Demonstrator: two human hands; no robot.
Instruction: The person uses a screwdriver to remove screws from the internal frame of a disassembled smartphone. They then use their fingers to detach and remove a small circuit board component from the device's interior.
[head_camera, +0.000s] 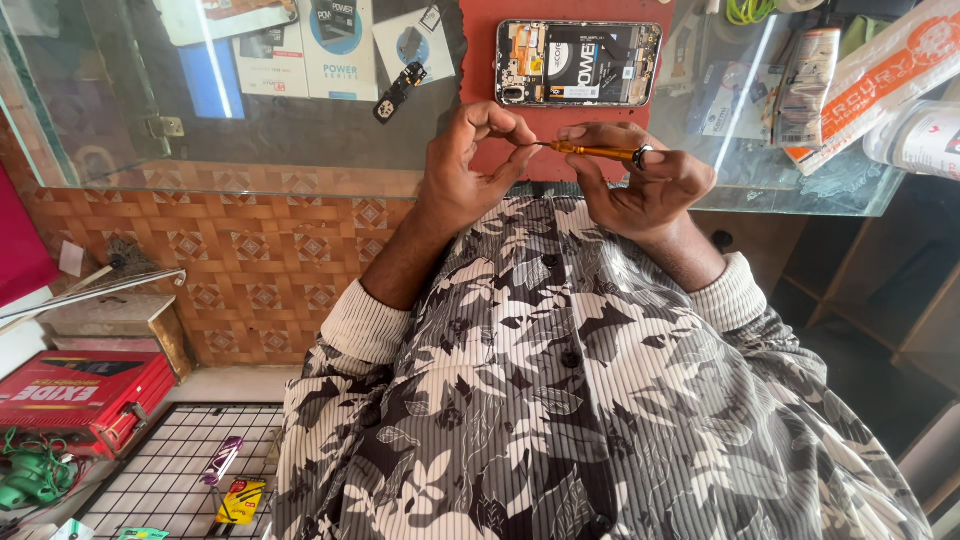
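Right hand (645, 185) gripping slim orange-handled metal screwdriver (590, 151), left hand (470, 165) fingers pinched at its tip; probably seating a screw, opened black smartphone (578, 63) waiting on glass surface (300, 140).

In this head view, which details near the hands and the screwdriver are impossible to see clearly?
- Head view: the tip of the orange screwdriver is hidden by the left hand fingers; whether they pinch a screw is too small to tell.
- The right hand palm is turned away.
- The opened phone shows parts too small to identify.
- The small black part on the glass counter is unclear.
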